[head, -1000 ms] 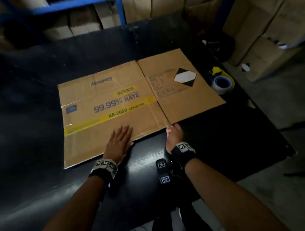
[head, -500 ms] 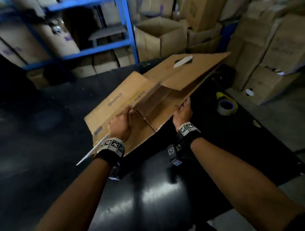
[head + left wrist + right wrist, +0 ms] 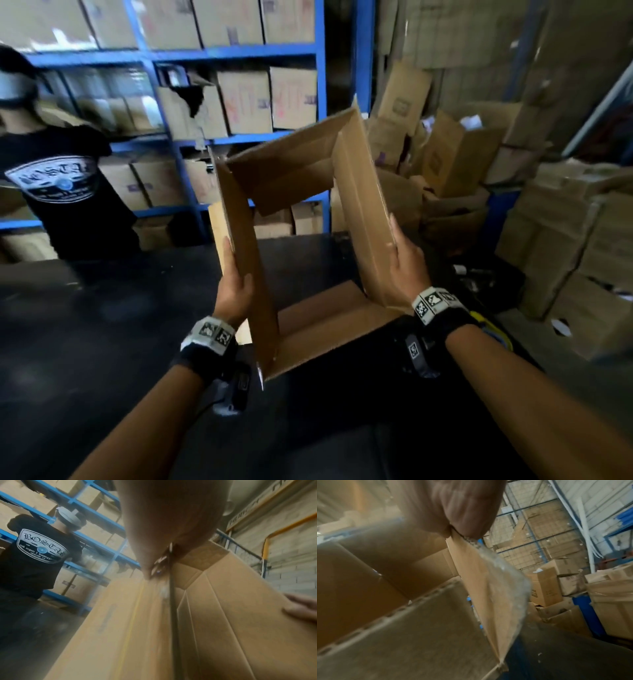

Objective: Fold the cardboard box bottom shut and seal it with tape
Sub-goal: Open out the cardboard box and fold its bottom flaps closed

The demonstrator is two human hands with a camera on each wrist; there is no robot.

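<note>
The brown cardboard box (image 3: 359, 205) is opened into a hollow rectangle and held up over the black table (image 3: 102, 342), with its open end facing me and its flaps unfolded. My left hand (image 3: 234, 284) grips its left wall, thumb inside and fingers outside. My right hand (image 3: 402, 263) grips the right wall the same way. In the left wrist view the box (image 3: 231, 615) fills the frame, with my right hand's fingers (image 3: 300, 608) on the far panel. In the right wrist view my palm clamps a flap edge of the box (image 3: 488, 588). A yellow-and-blue tape roll (image 3: 496, 334) peeks out behind my right wrist.
A person in a black T-shirt (image 3: 65, 192) stands at the table's far left. Blue shelving (image 3: 239, 51) full of cartons runs behind the table. Stacks of loose cardboard boxes (image 3: 565, 240) crowd the floor on the right.
The box lay flat on the table a second ago. Both hands lifted it by its near edge and pulled it open into a rectangle, and my view has tilted upward.
</note>
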